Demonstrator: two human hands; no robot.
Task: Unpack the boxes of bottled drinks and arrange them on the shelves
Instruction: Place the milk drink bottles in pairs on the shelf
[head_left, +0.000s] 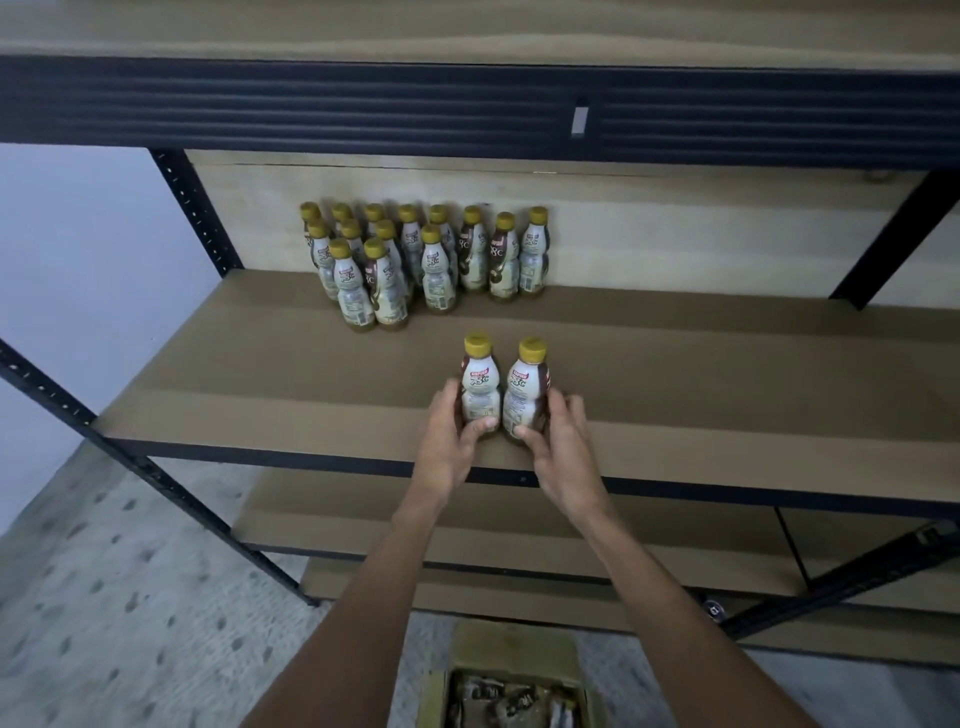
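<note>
Bottles: left bottle + right bottle upright, touching, near front of shelf. Grip: left hand curls round left bottle, right hand round right bottle, thumbs in front; both arms stretched fwd.

Both arms bare, stretched fwd from bottom of view, forearms converging toward centre. L hand grips a bottle low down: thumb across the front near the base, fingers curled round its left side. R hand mirrors it on a 2nd bottle, thumb in front, fingers round the right side. Wrists approx straight; hands close, not touching.
</note>
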